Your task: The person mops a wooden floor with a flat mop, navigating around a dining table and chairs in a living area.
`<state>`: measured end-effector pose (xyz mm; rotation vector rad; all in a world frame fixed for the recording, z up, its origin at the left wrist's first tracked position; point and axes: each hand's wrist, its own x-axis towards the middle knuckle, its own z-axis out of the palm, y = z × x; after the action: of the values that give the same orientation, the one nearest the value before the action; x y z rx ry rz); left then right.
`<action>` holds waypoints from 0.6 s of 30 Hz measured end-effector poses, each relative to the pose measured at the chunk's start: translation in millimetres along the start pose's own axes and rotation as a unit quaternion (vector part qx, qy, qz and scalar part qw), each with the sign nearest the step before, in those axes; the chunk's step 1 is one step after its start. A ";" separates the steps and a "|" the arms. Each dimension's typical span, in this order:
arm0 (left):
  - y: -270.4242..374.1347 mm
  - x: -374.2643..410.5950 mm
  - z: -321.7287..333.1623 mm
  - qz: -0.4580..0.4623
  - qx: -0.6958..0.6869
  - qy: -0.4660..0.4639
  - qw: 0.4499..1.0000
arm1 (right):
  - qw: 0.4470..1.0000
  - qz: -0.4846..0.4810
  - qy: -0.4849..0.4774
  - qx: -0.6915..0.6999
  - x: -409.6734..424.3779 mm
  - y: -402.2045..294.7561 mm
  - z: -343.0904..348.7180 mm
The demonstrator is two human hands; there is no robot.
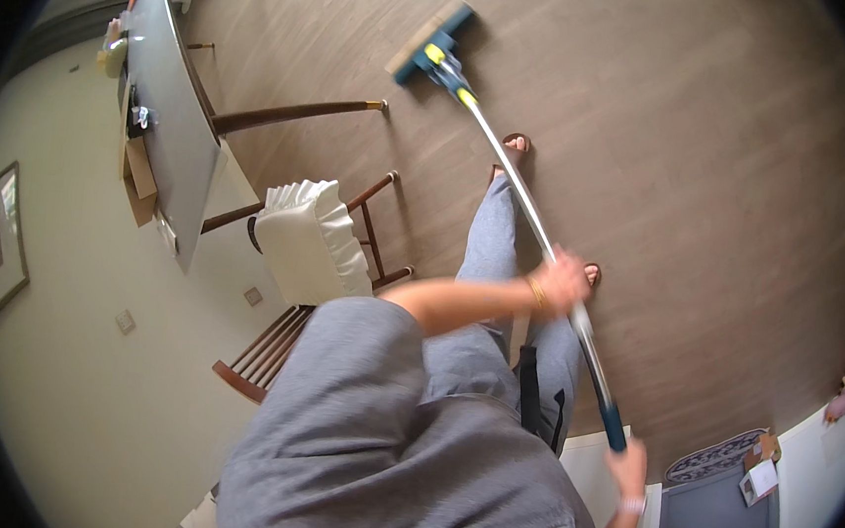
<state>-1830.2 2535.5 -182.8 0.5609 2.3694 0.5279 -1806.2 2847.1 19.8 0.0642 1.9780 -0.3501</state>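
A sponge mop crosses the view slantwise. Its head (448, 35), a teal frame with a tan sponge strip, is on the floor beyond my feet. Bright yellow-green parts mark the joint to the silver pole (512, 170). My left hand (566, 281), with a gold bracelet at the wrist, is wrapped around the middle of the pole. My right hand (628, 466) grips the teal handle end (612, 426) low at the right, with a pale band on that wrist. Both hands are somewhat blurred.
Wood-look floor (697, 174) surrounds my sandalled feet (519, 143). To the left stand a table with a pale top (174, 110) and a wooden chair with a ruffled cream seat cover (312, 244). A patterned mat (713, 454) and small boxes (759, 480) lie by a grey door at lower right.
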 end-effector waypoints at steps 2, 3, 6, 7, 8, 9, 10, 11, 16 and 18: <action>142.0 7.7 43.7 0.132 -0.095 0.038 0.986 | 0.967 0.240 -0.078 -0.028 -104.9 131.3 -1.2; 202.1 5.9 20.7 0.205 -0.148 -0.070 0.965 | 0.946 0.311 -0.066 -0.067 -182.6 235.3 29.4; 340.8 -2.1 67.5 0.377 -0.229 -0.055 0.896 | 0.944 0.283 -0.066 -0.153 -340.8 294.1 40.4; 358.2 1.1 67.7 0.418 -0.244 -0.076 0.872 | 0.949 0.248 -0.028 -0.191 -363.3 275.4 37.2; 369.2 20.0 70.7 0.388 -0.203 -0.220 0.872 | 0.954 0.195 0.024 -0.225 -380.5 261.9 38.4; 377.8 34.0 74.8 0.349 -0.155 -0.361 0.851 | 0.953 0.105 0.125 -0.255 -383.3 243.2 43.3; 383.1 28.2 85.1 0.370 -0.132 -0.386 0.835 | 0.957 0.192 0.046 -0.212 -384.4 240.6 63.5; 385.1 4.2 104.3 0.399 -0.063 -0.355 0.843 | 0.942 0.286 -0.036 -0.171 -383.2 233.5 92.7; 246.6 -14.5 68.3 0.262 -0.028 -0.405 0.876 | 0.956 0.285 0.002 -0.063 -270.8 180.5 174.5; 144.3 10.0 71.4 0.228 0.031 -0.347 0.909 | 0.967 0.246 0.062 0.000 -171.9 110.7 183.8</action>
<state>-1753.0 2676.2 -167.0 1.1321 1.5762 0.3636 -1548.7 2922.1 80.3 0.5784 2.0043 -0.0212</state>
